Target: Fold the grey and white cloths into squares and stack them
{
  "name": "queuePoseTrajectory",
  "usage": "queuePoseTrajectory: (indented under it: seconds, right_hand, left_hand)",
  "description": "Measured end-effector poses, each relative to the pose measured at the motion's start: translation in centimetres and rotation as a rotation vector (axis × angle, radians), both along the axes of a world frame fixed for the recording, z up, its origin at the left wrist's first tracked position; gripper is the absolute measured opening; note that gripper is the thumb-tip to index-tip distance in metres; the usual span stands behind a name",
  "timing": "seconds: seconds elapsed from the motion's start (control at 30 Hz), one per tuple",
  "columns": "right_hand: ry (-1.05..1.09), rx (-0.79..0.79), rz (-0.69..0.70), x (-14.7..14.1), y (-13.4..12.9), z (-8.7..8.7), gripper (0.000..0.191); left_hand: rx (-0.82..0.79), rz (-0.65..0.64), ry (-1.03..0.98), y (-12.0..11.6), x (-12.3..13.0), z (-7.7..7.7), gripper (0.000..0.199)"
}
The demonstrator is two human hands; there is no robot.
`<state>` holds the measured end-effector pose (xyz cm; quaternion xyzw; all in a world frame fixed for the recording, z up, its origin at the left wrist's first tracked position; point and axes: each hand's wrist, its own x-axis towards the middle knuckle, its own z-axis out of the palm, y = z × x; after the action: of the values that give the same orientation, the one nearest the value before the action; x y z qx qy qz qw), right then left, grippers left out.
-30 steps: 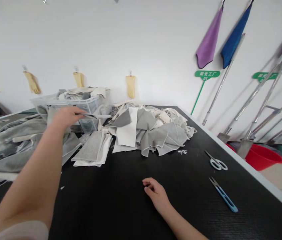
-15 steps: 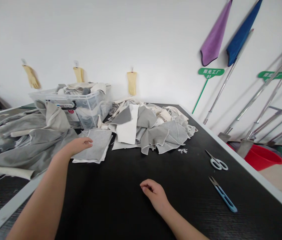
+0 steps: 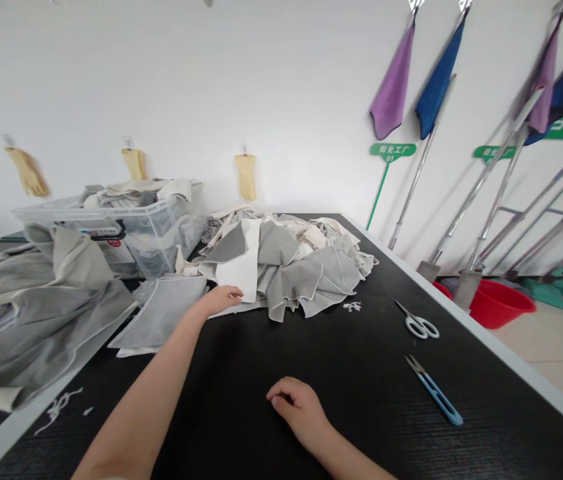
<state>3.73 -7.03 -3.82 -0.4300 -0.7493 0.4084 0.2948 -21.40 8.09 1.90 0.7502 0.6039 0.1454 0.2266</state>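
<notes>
Cloth pile (image 3: 46, 313): grey pieces are heaped loosely across the left edge of the worktop (image 3: 231, 387).
Plastic box (image 3: 147, 250): it is filled above its rim with cloth and is set towards the far left corner.
Flat stack (image 3: 164, 310): grey pieces are laid near the left edge, in front of the box; it is no longer reached over by the left hand (image 3: 217, 301).
Left hand: it has been moved rightward, and the piece held a second ago is no longer seen in it. The fingers are stretched out at the lower edge of the white cloth (image 3: 246, 267); whether it is gripped cannot be told.
Heap (image 3: 318, 283): the white cloth is draped over its left front, towards the far edge. Handling is judged to be shifted here from the stack.
Right hand (image 3: 301, 410): it is kept near the near edge, fingers loosely curled, nothing seen held.
Scissors (image 3: 421, 325), snips (image 3: 436, 392): both are left untouched by the right edge.
</notes>
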Motion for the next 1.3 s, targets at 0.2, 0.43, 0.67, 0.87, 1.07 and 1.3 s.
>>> queuePoseTrajectory:
  seconds: [0.2, 0.43, 0.67, 0.87, 1.07, 1.3]
  right_hand:
    - [0.034, -0.013, -0.005, 0.1, 0.4, -0.4, 0.016]
    - [0.149, -0.181, -0.046, 0.1, 0.4, -0.6, 0.018]
    - [0.296, -0.451, -0.235, 0.0, 0.6, -1.7, 0.027]
    - [0.28, -0.502, -0.287, 0.0, 0.7, -2.8, 0.023]
    - [0.253, -0.542, -0.286, 0.2, 0.8, -2.8, 0.02]
    - [0.414, -0.426, -0.35, 0.5, 0.6, -1.3, 0.021]
  left_hand:
    - [-0.041, -0.323, -0.026, 1.0, 5.6, -0.6, 0.054]
    - [0.076, -0.089, 0.305, 0.9, 10.0, -3.3, 0.042]
    - [0.206, 0.101, 0.345, -0.1, 12.9, -4.6, 0.078]
    - [0.332, 0.324, 0.052, -0.3, 14.4, -5.9, 0.024]
    - [0.451, 0.393, -0.223, -0.2, 12.7, -5.9, 0.018]
    - [0.595, 0.6, -0.638, -1.3, 9.7, -3.4, 0.02]
